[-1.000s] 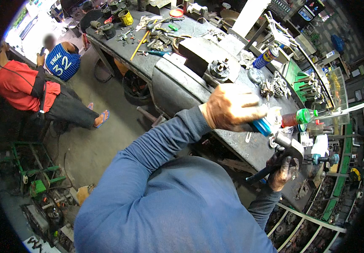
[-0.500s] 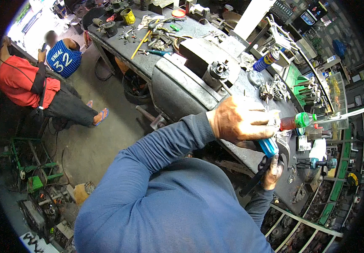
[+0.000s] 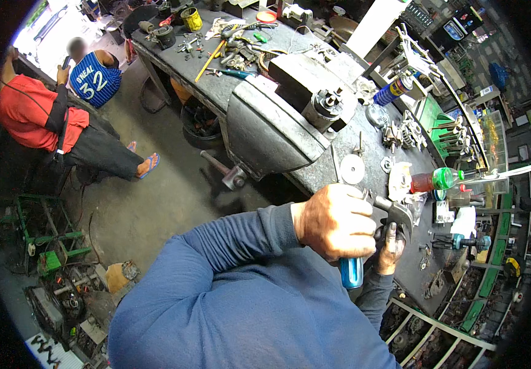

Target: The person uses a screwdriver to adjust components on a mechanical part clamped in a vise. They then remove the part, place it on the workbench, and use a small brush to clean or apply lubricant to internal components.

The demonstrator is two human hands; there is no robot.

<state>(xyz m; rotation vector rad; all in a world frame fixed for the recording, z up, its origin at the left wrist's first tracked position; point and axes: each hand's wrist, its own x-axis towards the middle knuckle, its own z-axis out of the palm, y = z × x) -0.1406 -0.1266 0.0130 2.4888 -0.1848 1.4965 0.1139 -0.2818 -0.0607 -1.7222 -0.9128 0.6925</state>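
My left hand (image 3: 333, 222) is closed around a blue-handled tool (image 3: 351, 270), its handle pointing down toward my body. Just to its right, my right hand (image 3: 390, 251) grips a curved metal part (image 3: 399, 216), with the thumb up along it; most of the fingers are hidden behind it. The upper end of the tool lies near that part, partly covered by my fingers. Beyond both hands, a round light disc (image 3: 352, 170), a thin metal rod and small parts lie on the dark workbench (image 3: 305, 178).
A bench vise (image 3: 268, 129) and a metal cylinder (image 3: 327, 111) sit ahead, with a spray can (image 3: 391, 91) and red-liquid bottle (image 3: 428, 180) rightward. Two people (image 3: 41, 123) (image 3: 93, 77) are at the left. A green metal frame (image 3: 50, 237) stands lower left; racks (image 3: 487, 277) line the right.
My left hand has come down and toward my body with the blue handle, which has swung lower, uncovering bench parts. My right hand and the metal part have shifted slightly.
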